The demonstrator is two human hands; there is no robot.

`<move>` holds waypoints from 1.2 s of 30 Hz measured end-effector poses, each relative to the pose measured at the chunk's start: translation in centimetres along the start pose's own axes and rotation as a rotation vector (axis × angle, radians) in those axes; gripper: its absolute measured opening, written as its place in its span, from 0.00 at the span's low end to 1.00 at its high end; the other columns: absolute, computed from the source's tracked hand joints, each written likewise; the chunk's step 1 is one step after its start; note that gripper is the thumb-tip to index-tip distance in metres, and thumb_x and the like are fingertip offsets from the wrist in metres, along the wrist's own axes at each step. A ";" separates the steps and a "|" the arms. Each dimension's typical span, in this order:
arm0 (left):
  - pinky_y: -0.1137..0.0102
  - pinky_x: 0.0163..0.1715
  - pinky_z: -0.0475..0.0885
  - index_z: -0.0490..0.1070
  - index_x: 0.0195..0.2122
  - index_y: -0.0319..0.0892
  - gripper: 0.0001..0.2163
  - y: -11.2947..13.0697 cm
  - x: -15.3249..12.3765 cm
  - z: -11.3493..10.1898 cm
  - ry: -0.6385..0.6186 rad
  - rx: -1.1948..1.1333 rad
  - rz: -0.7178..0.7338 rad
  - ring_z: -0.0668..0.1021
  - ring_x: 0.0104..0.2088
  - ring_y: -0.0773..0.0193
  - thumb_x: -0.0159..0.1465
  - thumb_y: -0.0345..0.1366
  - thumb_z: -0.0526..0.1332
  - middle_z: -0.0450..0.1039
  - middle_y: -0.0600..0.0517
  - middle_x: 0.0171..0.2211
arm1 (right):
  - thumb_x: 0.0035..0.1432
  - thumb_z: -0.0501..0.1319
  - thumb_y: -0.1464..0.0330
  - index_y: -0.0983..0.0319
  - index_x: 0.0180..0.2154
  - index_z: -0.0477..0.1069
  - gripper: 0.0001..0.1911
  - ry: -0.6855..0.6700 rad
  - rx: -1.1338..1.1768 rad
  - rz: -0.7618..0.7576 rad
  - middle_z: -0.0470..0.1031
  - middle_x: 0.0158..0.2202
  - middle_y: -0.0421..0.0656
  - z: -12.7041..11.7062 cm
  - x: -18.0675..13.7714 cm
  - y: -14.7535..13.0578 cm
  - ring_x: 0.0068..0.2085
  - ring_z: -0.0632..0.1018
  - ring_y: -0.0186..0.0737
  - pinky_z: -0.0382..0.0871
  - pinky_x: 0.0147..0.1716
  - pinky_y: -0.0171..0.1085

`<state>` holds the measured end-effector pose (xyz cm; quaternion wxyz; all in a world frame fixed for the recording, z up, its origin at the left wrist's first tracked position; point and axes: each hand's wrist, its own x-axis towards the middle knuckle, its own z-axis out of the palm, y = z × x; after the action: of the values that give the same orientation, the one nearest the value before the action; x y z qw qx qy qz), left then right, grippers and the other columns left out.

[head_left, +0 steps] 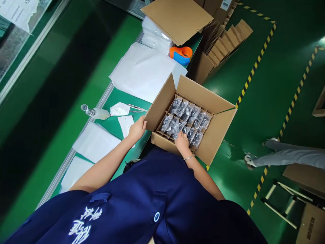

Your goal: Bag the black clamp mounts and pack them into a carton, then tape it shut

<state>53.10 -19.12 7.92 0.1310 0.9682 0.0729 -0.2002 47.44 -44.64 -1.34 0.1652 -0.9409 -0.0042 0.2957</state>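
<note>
An open cardboard box (pixel 218 122) with a divider grid stands at the edge of the green table, its cells filled with several small dark parts in clear plastic bags (pixel 189 117). My left hand (pixel 137 129) grips the box's left flap, fingers curled over its edge. Inside the box, at the near row of cells, my right hand (pixel 182 142) has its fingers pressed down onto a bagged part. A bracelet sits on that wrist.
White sheets (pixel 144 71) and foam pads lie on the green table (pixel 86 64), with a small bottle (pixel 95 112), tweezers (pixel 137 107), and an orange-blue tape dispenser (pixel 181 54). Cardboard boxes and stacked dividers (pixel 225 40) stand beyond. Another person's legs (pixel 284 154) cross the floor at right.
</note>
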 end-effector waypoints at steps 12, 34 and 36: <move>0.65 0.38 0.71 0.59 0.58 0.37 0.18 0.0 0.2 -0.5 -0.060 -0.012 0.019 0.79 0.45 0.49 0.72 0.37 0.43 0.76 0.41 0.46 | 0.63 0.48 0.73 0.67 0.54 0.67 0.19 0.002 -0.066 -0.106 0.65 0.63 0.53 -1.4 1.1 -3.1 0.57 0.67 0.49 0.63 0.55 0.44; 0.63 0.40 0.72 0.58 0.61 0.37 0.19 -0.9 0.9 -1.4 -0.150 -0.077 0.054 0.79 0.45 0.50 0.72 0.36 0.43 0.76 0.41 0.47 | 0.61 0.54 0.72 0.65 0.48 0.70 0.15 0.129 0.054 -0.250 0.78 0.48 0.51 -5.6 4.2 -4.6 0.46 0.75 0.45 0.69 0.46 0.40; 0.64 0.41 0.72 0.58 0.61 0.38 0.18 -0.8 0.8 -1.4 -0.164 -0.083 0.075 0.79 0.45 0.51 0.72 0.36 0.43 0.75 0.42 0.48 | 0.64 0.50 0.69 0.67 0.49 0.69 0.16 0.246 0.074 -0.211 0.78 0.45 0.53 -9.9 5.5 -3.2 0.46 0.76 0.47 0.70 0.46 0.42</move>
<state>54.20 -17.89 8.60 0.1837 0.9445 0.0337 -0.2704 57.77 -44.09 4.20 0.2293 -0.9576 -0.0717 0.1592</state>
